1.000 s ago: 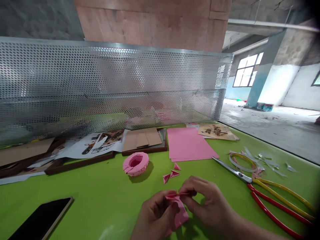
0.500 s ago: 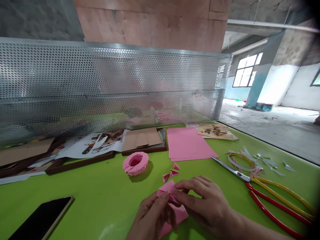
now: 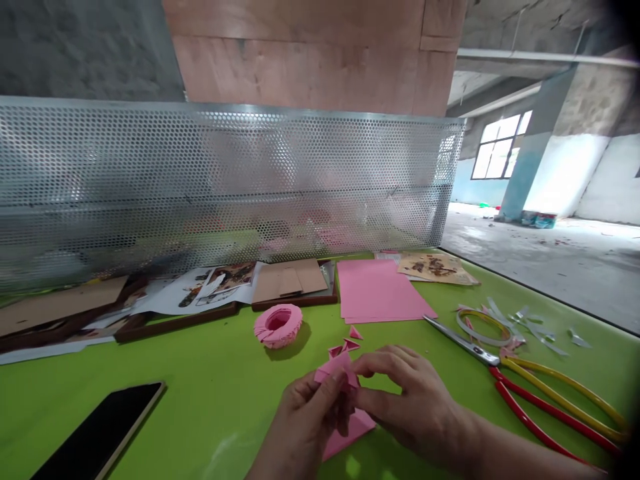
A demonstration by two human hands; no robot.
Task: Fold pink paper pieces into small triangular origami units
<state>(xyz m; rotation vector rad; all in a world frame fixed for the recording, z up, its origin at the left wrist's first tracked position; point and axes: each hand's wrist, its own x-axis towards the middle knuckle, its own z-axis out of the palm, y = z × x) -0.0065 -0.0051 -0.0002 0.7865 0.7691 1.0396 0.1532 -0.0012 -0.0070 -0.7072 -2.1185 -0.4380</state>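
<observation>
Between the thumb and fingers of my left hand (image 3: 311,410) is a small folded piece of pink paper (image 3: 336,366). My right hand (image 3: 413,393) pinches the right side of the same piece, thumb and index finger at its edge. Under the hands lies another pink paper (image 3: 350,433), partly hidden. Just beyond the fingertips are several small folded pink triangles (image 3: 351,344). A pink ring of folded paper (image 3: 279,326) sits to the left of them. Behind are stacked pink sheets (image 3: 380,290).
Scissors (image 3: 487,357) with red and yellow handles and a tape roll (image 3: 483,327) lie at the right beside clear tape scraps. A phone (image 3: 100,433) is at the front left. Trays (image 3: 175,327) with papers line the perforated metal screen (image 3: 320,180).
The view has shifted slightly, so the background sits lower and the phone further right. My right fingers have moved a little on the folded pink piece, which stays in both hands.
</observation>
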